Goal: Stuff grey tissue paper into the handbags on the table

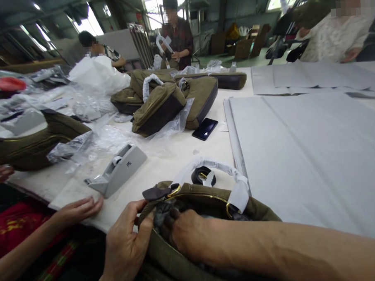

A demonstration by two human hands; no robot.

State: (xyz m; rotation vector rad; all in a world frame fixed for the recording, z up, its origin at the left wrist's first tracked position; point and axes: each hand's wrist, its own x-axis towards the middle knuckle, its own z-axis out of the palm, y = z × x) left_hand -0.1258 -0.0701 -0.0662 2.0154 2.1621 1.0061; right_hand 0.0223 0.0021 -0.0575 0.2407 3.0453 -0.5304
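A wide work table [188,153] is seen from above, its right half covered by large grey sheets [309,160]. A pile of olive bags [167,100] in clear plastic is heaped at the far middle. At the near edge, an olive handbag [186,256] with a paper-wrapped handle [219,168] is held open. Its zip edge is gripped by the left hand [126,246], fingers curled closed around the fabric. The right hand [185,233] is pushed into the opening; its fingers are hidden, so its grip cannot be told. A grey tape dispenser [119,170] is placed just left, beside another person's flat hand [75,211]. A black phone [205,128] is laid further back.
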